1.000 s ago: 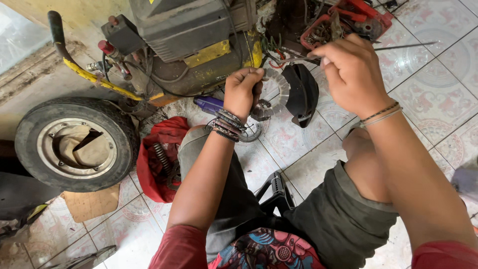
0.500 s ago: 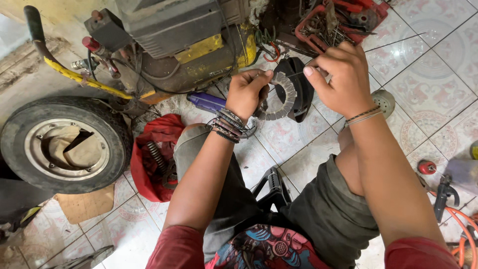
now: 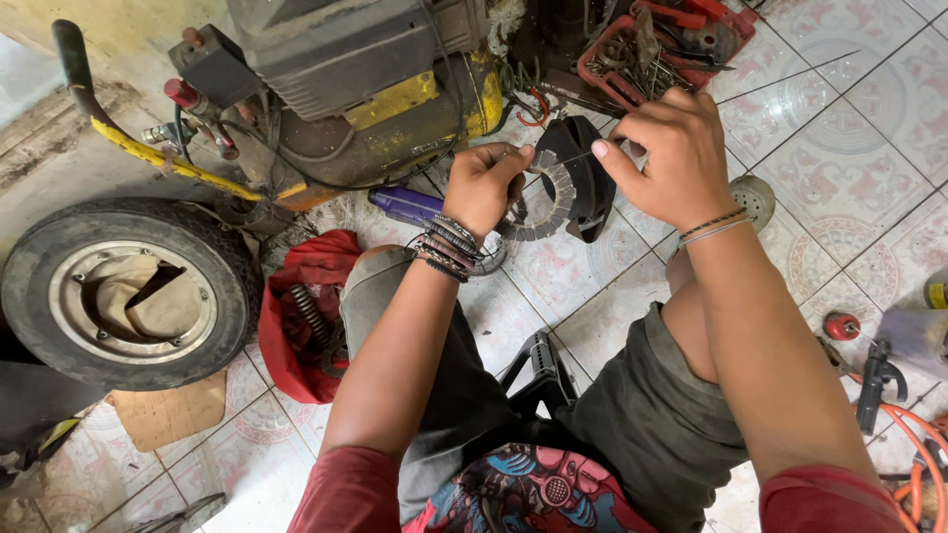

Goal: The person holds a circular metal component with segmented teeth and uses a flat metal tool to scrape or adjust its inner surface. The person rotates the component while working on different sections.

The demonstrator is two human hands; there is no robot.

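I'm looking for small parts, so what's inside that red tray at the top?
The red tray holds a jumble of metal tools and thin rods. Its lower part is hidden behind the right hand.

A repair workshop, set on a patterned tile floor [image 3: 839, 227]: yellow air compressor [image 3: 365, 89] at far left, loose tyre [image 3: 128, 291] at left, red tool tray [image 3: 662, 44] far off, orange hose [image 3: 913, 444] at near right.
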